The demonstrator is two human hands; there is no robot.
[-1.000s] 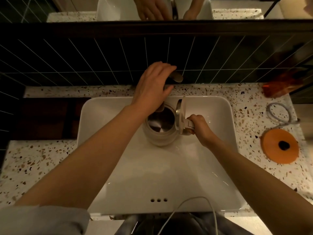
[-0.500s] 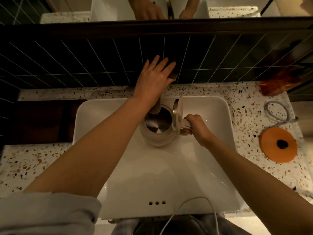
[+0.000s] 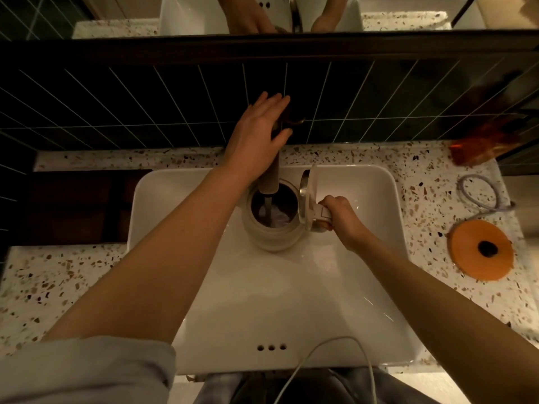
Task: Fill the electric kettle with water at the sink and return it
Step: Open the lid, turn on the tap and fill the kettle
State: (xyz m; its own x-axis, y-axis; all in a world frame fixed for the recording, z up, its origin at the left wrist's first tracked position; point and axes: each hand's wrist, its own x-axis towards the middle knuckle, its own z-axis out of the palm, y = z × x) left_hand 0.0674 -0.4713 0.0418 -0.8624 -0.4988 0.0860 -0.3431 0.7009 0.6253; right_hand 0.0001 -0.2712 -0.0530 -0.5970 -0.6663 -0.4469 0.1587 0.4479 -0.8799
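Head view looks straight down on a speckled terrazzo counter [image 3: 67,275] that runs left and right around a white rectangular sink [image 3: 291,301]. Behind it, on the far side, rises a wall of dark tiles [image 3: 131,106] with pale grout lines, and above that the lower edge of a mirror [image 3: 408,13] reflects the basin and both hands.

Two bare forearms reach from the near edge toward the far end of the sink; a grey sleeve [image 3: 87,371] covers the left upper arm at the near left corner. The white electric kettle [image 3: 271,234] is held upright inside the basin at its far end, right under the spout of the wall-mounted tap [image 3: 269,182]. Its lid [image 3: 309,199] stands flipped up on the right side, and a stream of water falls from the spout into the open mouth, where water shows at the bottom.

The right hand [image 3: 344,220] is closed around the kettle's handle, on the kettle's right. The left hand [image 3: 256,135] lies over the tap lever against the tiles, fingers spread, thumb hooked round the right side of the fitting.

On the counter to the right sits the round orange kettle base [image 3: 481,252], well apart from the kettle, with a looped grey cord [image 3: 478,193] just beyond it. An orange packet [image 3: 481,147] lies at the far right corner. A thin white cable [image 3: 329,354] arcs over the near rim.
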